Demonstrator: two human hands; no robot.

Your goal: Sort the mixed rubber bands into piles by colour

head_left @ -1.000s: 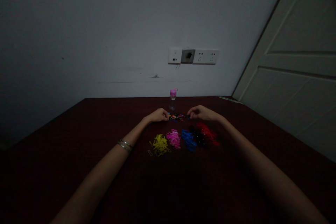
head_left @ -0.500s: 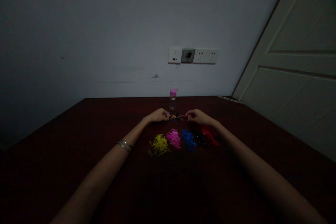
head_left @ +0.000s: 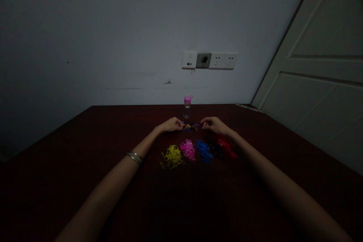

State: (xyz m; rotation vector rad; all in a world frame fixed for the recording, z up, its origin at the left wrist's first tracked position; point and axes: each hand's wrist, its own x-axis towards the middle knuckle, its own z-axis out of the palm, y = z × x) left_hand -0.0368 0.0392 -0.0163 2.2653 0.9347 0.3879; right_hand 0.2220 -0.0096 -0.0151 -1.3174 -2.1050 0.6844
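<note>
A small heap of mixed-colour bands (head_left: 191, 126) lies on the dark red table between my two hands. My left hand (head_left: 172, 124) is closed at the heap's left edge, its fingertips pressed together; what they hold is too small to make out. At the right edge, my right hand (head_left: 212, 124) is closed in a pinch, and anything in it is too dark to tell. Nearer to me are separate piles: yellow (head_left: 173, 156), pink (head_left: 188, 150), blue (head_left: 203, 151), black (head_left: 216, 149) and red (head_left: 227, 147).
Behind the heap stands a clear bottle with a pink cap (head_left: 187, 100). White wall sockets (head_left: 223, 61) are on the wall above the table (head_left: 127, 121). A panelled door (head_left: 317, 83) is at the right.
My right hand has shifted very slightly at the heap's right edge, and the bands there lie a little differently. My left hand has stayed in place.
</note>
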